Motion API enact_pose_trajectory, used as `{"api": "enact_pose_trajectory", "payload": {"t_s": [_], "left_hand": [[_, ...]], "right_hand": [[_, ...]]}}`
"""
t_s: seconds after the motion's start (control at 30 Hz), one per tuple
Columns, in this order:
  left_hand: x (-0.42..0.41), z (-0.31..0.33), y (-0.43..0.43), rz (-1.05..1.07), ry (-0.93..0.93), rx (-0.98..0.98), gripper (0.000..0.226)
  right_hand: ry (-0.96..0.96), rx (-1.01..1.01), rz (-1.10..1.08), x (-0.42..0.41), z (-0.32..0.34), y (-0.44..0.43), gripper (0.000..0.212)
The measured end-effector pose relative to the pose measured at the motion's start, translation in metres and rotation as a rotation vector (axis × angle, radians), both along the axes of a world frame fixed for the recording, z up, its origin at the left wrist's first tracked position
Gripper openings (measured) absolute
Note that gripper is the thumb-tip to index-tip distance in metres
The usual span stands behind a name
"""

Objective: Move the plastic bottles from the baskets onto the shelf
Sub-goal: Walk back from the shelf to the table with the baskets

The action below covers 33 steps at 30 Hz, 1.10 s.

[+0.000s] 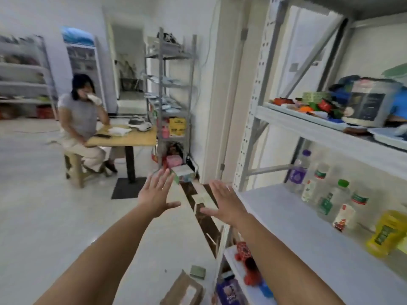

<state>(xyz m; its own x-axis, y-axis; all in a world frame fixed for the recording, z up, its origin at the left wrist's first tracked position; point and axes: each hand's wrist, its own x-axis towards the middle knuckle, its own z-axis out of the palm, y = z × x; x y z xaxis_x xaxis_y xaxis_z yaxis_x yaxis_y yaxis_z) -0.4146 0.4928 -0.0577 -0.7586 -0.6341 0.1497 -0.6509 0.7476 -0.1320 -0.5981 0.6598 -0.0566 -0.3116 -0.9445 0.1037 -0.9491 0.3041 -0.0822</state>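
While both arms reach forward, the left hand point(157, 195) and right hand point(224, 202) are spread flat, holding nothing; right of the right hand, plastic bottles point(326, 190) stand upright, caps up, on the shelf point(286, 208).

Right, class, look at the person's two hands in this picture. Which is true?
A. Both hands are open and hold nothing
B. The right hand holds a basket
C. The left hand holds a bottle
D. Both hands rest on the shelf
A: the left hand and right hand are spread in the air with fingers apart, and the bottles stand on the shelf.
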Motion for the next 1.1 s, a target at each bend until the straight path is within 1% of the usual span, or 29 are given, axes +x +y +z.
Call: {"api": "enact_pose_trajectory", "payload": {"t_s": [0.17,0.3,0.53,0.63,0.77,0.97,1.1], "left_hand": [[0.135,0.008,-0.072,0.28,-0.018,-0.017,0.097],[0.23,0.006,-0.116,0.475,-0.03,-0.019,0.097],[0.336,-0.012,-0.161,0.729,-0.001,0.018,0.099],[0.363,-0.019,-0.179,0.842,-0.023,0.026,0.101],[0.38,-0.024,-0.21,0.958,-0.054,0.02,0.101],[0.377,-0.022,-0.281,1.1,-0.065,0.047,0.099],[0.368,-0.016,-0.336,1.183,-0.047,0.04,0.099]], "right_hand": [[0.033,-0.028,0.242,0.089,0.014,-0.131,0.101],[0.03,-0.041,0.39,0.16,0.013,-0.211,0.1],[0.03,0.004,0.586,0.244,0.012,-0.314,0.098],[0.045,0.004,0.674,0.271,0.014,-0.356,0.097],[0.068,-0.008,0.769,0.29,0.011,-0.421,0.096],[0.091,-0.016,0.874,0.285,0.006,-0.538,0.096],[0.095,-0.028,0.929,0.284,0.014,-0.617,0.096]]}}
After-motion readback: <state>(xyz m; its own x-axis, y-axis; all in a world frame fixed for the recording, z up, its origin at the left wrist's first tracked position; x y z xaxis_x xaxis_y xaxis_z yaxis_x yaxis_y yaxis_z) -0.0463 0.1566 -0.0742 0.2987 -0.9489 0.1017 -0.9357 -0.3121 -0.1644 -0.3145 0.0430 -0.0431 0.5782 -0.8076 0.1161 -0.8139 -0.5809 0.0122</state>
